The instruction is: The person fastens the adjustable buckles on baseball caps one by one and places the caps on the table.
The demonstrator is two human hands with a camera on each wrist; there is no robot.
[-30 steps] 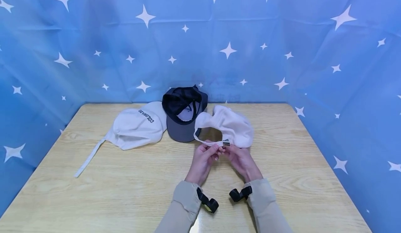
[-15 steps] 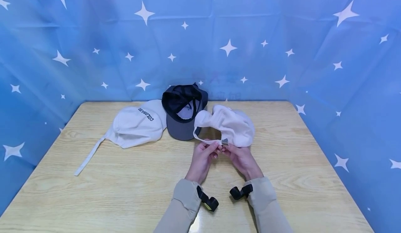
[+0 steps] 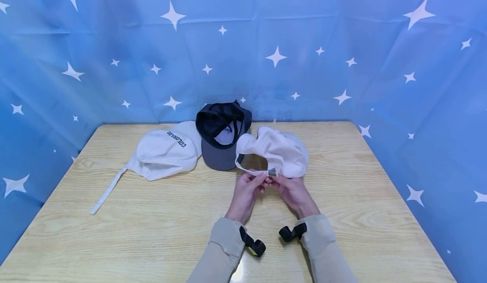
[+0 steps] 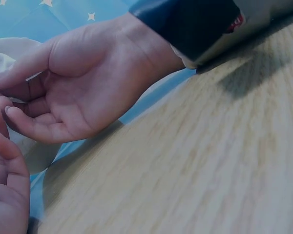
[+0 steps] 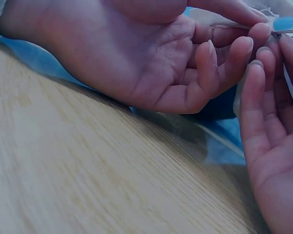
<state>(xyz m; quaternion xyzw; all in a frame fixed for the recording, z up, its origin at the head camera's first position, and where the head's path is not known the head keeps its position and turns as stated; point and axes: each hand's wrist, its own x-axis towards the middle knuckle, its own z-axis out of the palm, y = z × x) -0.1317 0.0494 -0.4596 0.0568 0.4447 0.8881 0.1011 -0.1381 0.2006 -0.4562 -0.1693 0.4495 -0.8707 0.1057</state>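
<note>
A white cap [image 3: 285, 152] lies on its side, its back opening facing left and its narrow strap [image 3: 249, 171] running along the front. My left hand [image 3: 243, 192] pinches the strap between thumb and fingers. Just right of it, my right hand [image 3: 296, 194] pinches the strap's other end beside a small metal buckle [image 3: 272, 172]. The fingertips of both hands nearly meet below the buckle. In the right wrist view the shiny buckle [image 5: 288, 24] sits right at the left hand's thumb tip; the remaining fingers are loosely bent.
A dark cap [image 3: 220, 156] rests upside up-turned behind the hands, its brim toward me and overlapped by the white cap. Left of it lies another white cap [image 3: 167, 156] lettered COLORADO, its loose strap [image 3: 110, 190] trailing forward. A starry blue curtain [image 3: 243, 80] surrounds the wooden table [image 3: 152, 240].
The buckle has tipped from lying level to a slant between the fingers. Both hands have stayed at the strap, and the other caps have not moved.
</note>
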